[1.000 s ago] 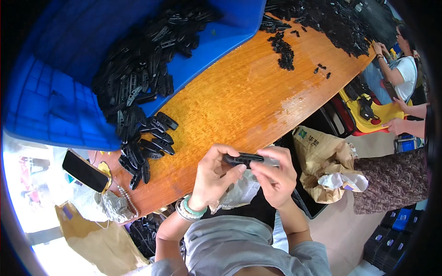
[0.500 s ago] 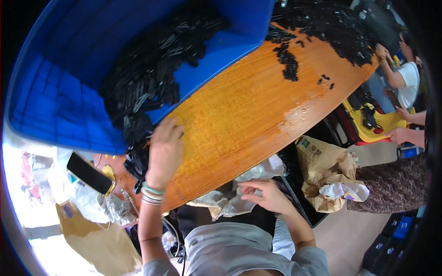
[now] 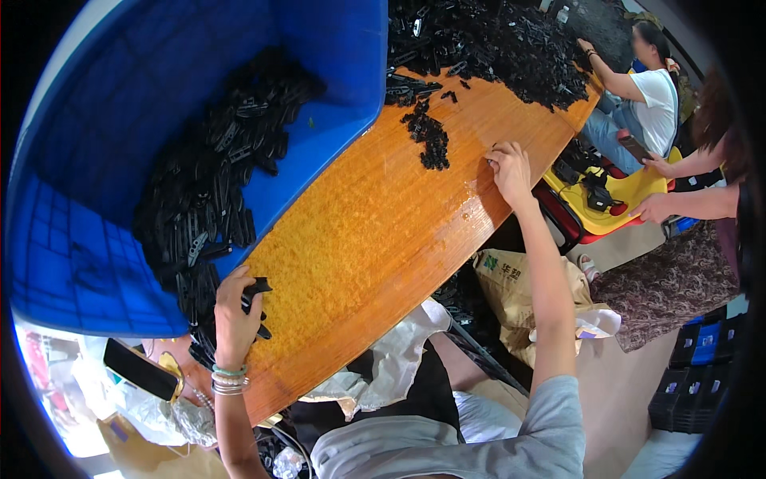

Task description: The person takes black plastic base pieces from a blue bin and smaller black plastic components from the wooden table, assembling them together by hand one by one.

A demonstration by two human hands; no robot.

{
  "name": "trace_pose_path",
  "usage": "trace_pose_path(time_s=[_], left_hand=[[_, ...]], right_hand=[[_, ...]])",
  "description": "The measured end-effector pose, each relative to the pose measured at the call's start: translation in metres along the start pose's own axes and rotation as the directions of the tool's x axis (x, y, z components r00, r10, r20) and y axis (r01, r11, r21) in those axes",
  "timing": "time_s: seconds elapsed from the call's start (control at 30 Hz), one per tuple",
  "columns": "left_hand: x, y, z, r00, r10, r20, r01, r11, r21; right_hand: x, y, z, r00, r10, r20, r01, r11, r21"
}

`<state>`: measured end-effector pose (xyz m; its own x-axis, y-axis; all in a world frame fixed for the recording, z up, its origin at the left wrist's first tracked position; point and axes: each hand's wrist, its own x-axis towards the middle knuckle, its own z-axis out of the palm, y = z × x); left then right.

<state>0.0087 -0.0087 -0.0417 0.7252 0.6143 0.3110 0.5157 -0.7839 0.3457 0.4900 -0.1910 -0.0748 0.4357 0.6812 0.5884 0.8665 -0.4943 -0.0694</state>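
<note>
At the mouth of the tipped blue bin [image 3: 327, 148], my left hand [image 3: 235, 319] curls round a black plastic piece [image 3: 257, 289]; more black pieces lie under and beside its fingers. Elongated black pieces [image 3: 207, 199] fill the lower part of the bin and spill onto the table. My right hand [image 3: 512, 169] reaches out over the wooden table [image 3: 359, 239], fingertips bent down to its surface. Something small and dark shows at those fingertips, too small to name. To its left lies a small cluster of short black pieces [image 3: 429, 140].
A large heap of black parts [image 3: 511, 56] covers the table's far end, where a co-worker [image 3: 638, 88] sits. Another person holds a phone [image 3: 634, 148] beside a yellow chair [image 3: 630, 195]. Below the table edge stands a brown paper bag [image 3: 511, 295]. A black phone [image 3: 142, 369] rests at left.
My right hand has moved from near my lap out to the table's far right. My left hand has lowered and closed round a black piece. The whole view has shifted.
</note>
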Motion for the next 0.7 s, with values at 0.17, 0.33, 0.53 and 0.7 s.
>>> trace_pose_path(time_s=[0.17, 0.33, 0.53, 0.7], left_hand=[[0.006, 0.01, -0.007, 0.91, -0.344, -0.23, 0.049, 0.641, -0.766], [0.011, 0.036, -0.018, 0.869, -0.495, -0.031, 0.122, 0.273, -0.954], [0.005, 0.087, 0.002, 0.921, -0.297, 0.251, 0.347, 0.338, -0.875], [-0.008, 0.111, 0.006, 0.918, -0.297, 0.265, 0.348, 0.279, -0.895]], right_hand=[[-0.004, 0.001, -0.01, 0.973, 0.227, 0.049, -0.213, 0.787, 0.58], [-0.05, -0.055, -0.068, 0.878, 0.272, 0.393, -0.43, 0.09, 0.899], [-0.207, -0.084, -0.087, 0.458, 0.172, 0.872, -0.887, 0.03, 0.461], [-0.189, -0.158, -0.115, 0.684, -0.097, 0.723, -0.694, -0.392, 0.604]])
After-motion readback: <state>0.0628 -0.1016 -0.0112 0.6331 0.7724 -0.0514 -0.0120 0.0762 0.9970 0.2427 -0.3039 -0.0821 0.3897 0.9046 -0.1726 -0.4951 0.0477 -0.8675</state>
